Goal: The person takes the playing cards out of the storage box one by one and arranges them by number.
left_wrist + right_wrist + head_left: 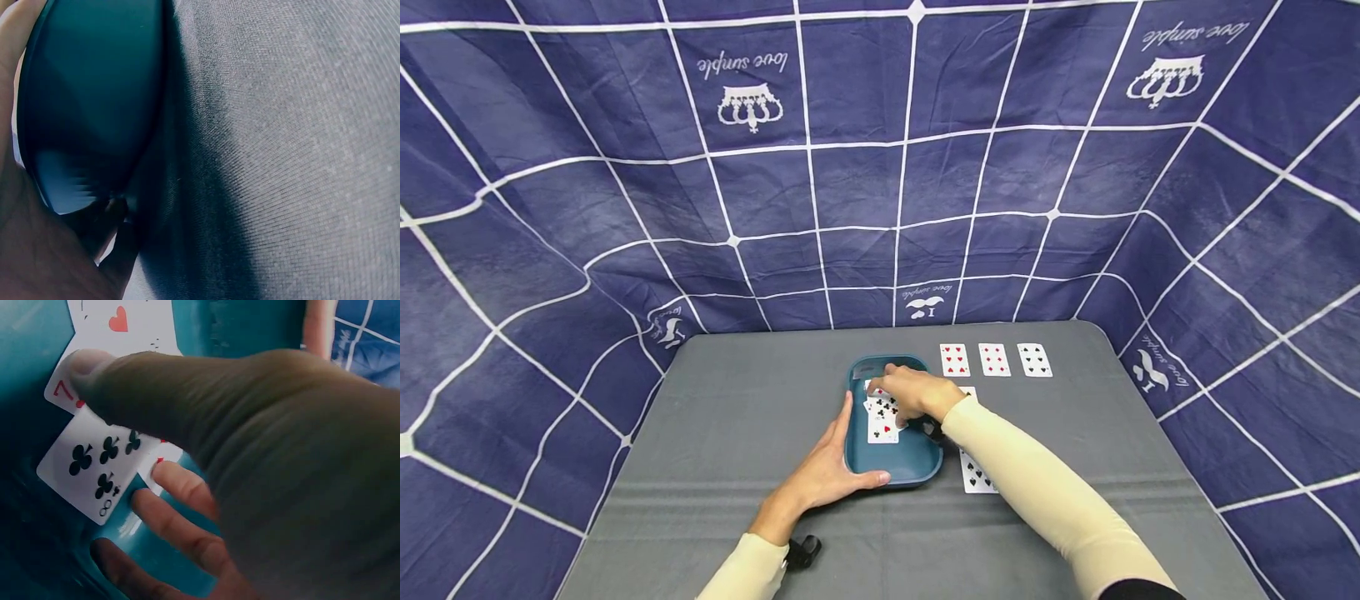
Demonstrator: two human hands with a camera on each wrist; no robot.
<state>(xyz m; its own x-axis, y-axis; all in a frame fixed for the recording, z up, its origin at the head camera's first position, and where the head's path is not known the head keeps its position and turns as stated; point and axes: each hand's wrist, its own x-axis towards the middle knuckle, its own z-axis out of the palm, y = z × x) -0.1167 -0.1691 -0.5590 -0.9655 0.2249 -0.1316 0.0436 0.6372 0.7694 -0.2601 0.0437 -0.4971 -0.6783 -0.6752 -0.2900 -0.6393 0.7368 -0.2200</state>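
Note:
Several playing cards [882,429] lie overlapping in a blue-green tray [880,461]. My left hand [827,469] holds the tray at its near left side, thumb along the near rim; in the left wrist view, fingers curl against the tray's outer wall [94,81]. Over the tray, my right hand [913,390] reaches in among the cards. The right wrist view shows its thumb on a red seven [57,394], beside an eight of clubs [84,465]. The other fingers spread lower, near a partly covered card. Nothing appears lifted.
Right of the tray's far end lie a six of hearts [955,360], a six of diamonds [994,360] and a black six [1035,360] in a row. A spade card [976,479] lies partly under the right forearm. Blue curtains [865,192] border the grey table [722,400].

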